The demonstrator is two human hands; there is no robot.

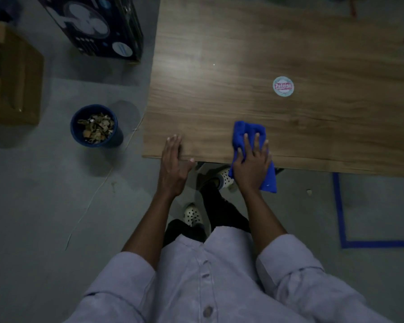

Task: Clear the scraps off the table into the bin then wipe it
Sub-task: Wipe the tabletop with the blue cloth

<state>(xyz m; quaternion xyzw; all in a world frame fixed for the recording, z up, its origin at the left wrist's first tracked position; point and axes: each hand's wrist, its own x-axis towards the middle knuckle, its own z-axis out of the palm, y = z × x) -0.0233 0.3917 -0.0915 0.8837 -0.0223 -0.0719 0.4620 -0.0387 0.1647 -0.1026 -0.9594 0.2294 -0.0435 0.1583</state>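
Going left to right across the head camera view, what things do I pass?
Cardboard box → blue bin holding scraps → left hand → blue cloth under the right hand → round sticker.

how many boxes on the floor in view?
2: a brown cardboard box at the left edge, and a dark printed box beside the table, farther back. More may be off-frame.

Scraps [95, 130] in bin [78, 134], left of table [243, 54]
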